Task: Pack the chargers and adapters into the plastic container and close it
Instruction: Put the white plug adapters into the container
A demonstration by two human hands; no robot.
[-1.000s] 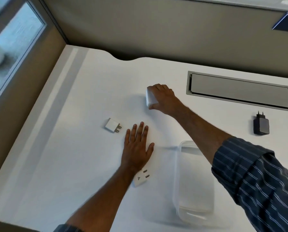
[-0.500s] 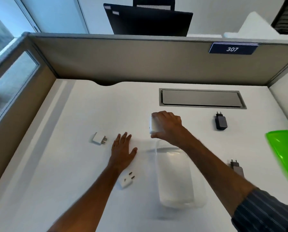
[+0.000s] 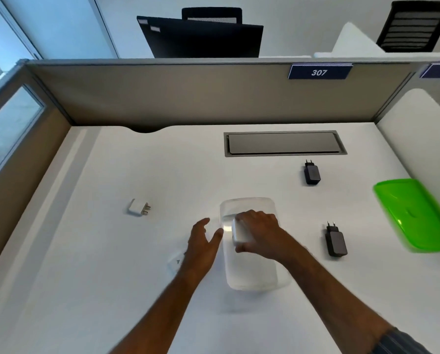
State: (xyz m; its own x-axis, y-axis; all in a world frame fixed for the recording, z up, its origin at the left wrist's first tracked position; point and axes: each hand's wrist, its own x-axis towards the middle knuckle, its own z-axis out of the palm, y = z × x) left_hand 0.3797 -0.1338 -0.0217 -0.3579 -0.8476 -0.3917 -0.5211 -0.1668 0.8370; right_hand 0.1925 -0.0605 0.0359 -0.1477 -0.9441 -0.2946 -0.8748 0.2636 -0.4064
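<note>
While the white charger block is held over the box, these things can be said:

White charger block [image 3: 240, 233]: it is gripped from above by the right hand [image 3: 258, 232], with fingers on its far side and the thumb on its near side. It looks small, hard and smooth, so it is judged to be light and a bit slippery. Its flat sides are thought to be the best place to be held.

Clear plastic container [image 3: 252, 274]: it is seen near the middle of the desk, a little toward the front edge, with its top open. It looks thin and light, so it could be pushed away easily. The block is held over its far left part.

Left hand [image 3: 201, 247]: it is held open and wide, with nothing in it, just beside the left wall of the container. Whether the wall is touched cannot be told.

White plug adapter [image 3: 175, 263]: it is partly hidden under the left wrist, and blurred.

White pin charger [image 3: 138, 207]: it is left toward the left edge of the desk [image 3: 111, 290], well apart from both hands.

Two black chargers: one [image 3: 312, 172] is found near the back, by the cable hatch [image 3: 284, 143]. The other [image 3: 336, 241] is just right of the container. Their bodies, not their thin pins, should be gripped.

Green lid [image 3: 415, 215]: it is seen at the right edge, not yet put on.
</note>
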